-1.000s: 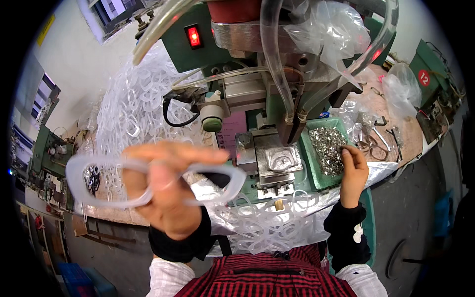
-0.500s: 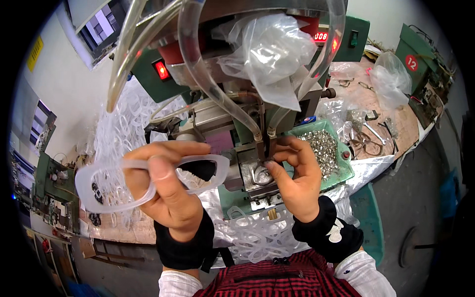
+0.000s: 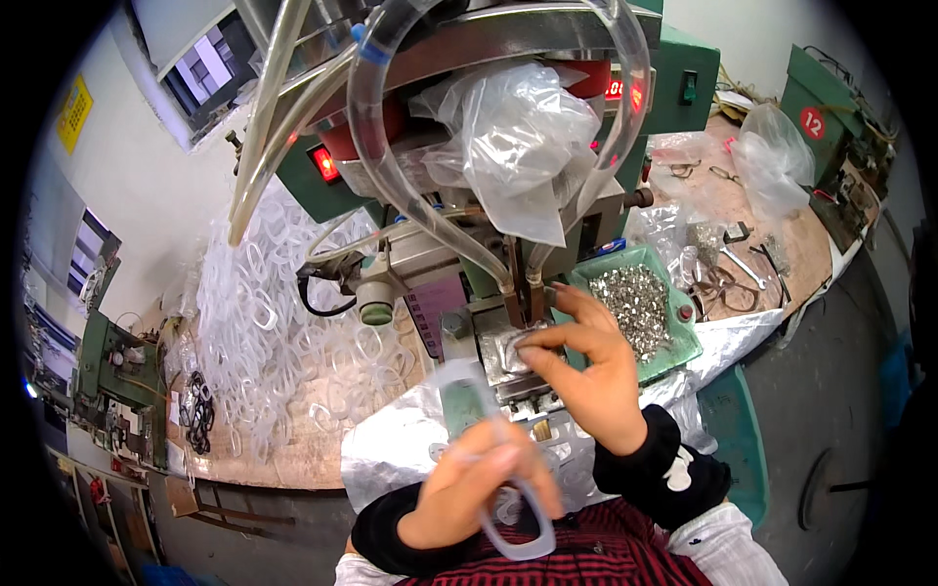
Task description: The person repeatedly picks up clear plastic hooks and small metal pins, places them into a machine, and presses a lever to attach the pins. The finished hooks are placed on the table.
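My left hand, blurred by motion, is closed on a translucent white eyeglass frame. It holds the frame upright, close to my body and below the machine. My right hand is at the machine's metal fixture, thumb and index finger pinched together over it. Whatever lies between those fingertips is too small to make out. Just above the fixture are two narrow metal electrodes, with clear hoses leading down to them. A green tray of small shiny metal pieces stands right beside my right hand.
A big heap of translucent eyeglass frames covers the table at left. A plastic bag hangs on the machine front. At right lie a wrench and dark eyeglass frames. More translucent pieces lie on silvery sheeting below the machine.
My left hand has swung down and right with the eyeglass frame, turning it from level to upright. My right hand stays by the fixture, its fingers shifted slightly lower. The view has shifted a little.
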`<state>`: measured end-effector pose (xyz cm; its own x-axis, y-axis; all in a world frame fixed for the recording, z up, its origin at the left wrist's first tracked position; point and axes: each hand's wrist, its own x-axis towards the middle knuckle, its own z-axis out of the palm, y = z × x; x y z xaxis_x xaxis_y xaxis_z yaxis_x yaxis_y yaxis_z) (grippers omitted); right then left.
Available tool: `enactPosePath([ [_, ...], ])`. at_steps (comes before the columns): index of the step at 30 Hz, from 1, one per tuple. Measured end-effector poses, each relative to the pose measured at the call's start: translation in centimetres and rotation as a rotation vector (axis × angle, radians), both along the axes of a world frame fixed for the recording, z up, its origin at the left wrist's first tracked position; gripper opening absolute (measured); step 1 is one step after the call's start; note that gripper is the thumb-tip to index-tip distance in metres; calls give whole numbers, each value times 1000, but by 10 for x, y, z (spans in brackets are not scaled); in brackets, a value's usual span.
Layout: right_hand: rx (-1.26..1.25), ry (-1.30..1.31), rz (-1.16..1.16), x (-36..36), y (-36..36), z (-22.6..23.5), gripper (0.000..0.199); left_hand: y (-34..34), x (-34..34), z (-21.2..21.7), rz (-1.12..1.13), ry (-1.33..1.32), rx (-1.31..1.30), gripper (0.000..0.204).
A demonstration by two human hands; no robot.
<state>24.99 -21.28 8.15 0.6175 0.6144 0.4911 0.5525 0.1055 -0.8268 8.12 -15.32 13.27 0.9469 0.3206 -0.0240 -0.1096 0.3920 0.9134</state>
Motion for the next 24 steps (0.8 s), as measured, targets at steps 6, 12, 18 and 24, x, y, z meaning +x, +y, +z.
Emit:
enactPosePath([
  [6,322,316,-354,59,-18,-18,20,8,40,-37,-201,167,-399,23],
  [12,143,351,-397,60,-57,-30,15,7,42,-38,-163,222,-258,22],
  [18,81,114,41,11,2,6,15,5,17,0,482,-500,588,21],
  [24,179,459,145,-3,11,-2,15,45,29,28,1118,-359,1021,24],
])
